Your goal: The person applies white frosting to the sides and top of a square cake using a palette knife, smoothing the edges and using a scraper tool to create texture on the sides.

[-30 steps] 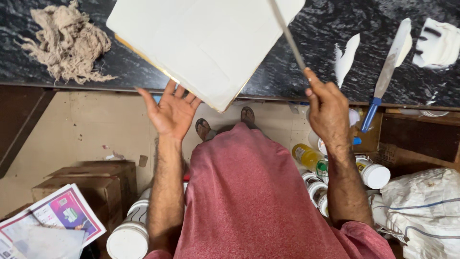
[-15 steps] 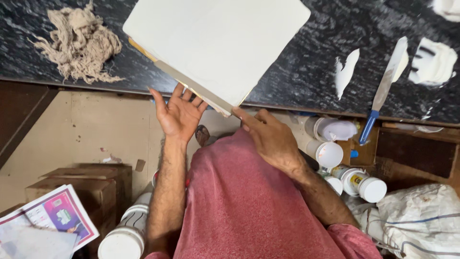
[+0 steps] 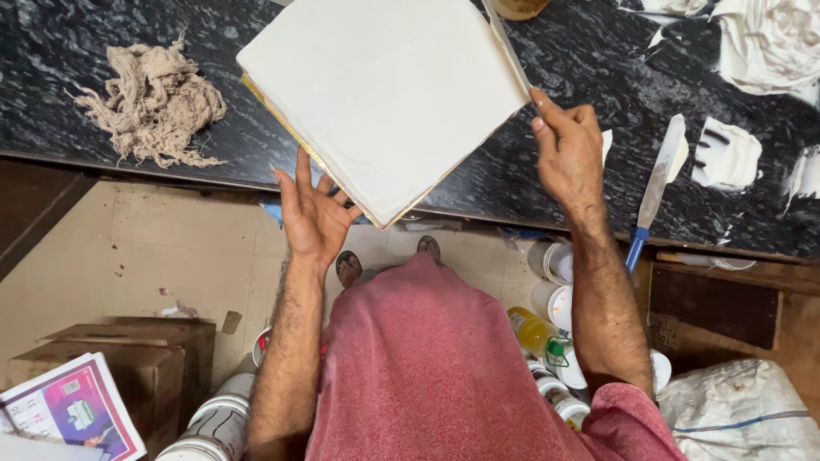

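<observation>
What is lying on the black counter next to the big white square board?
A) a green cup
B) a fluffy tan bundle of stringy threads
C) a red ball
B: a tangled tan thread bundle lies on the dark counter, to the left of the white board that the left hand props up from below and the right hand steadies.

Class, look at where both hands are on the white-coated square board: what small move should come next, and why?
Probably draw the thin strip in the right hand across the white board, since its edge lies along the board's side while the left hand steadies the overhanging corner.
</observation>
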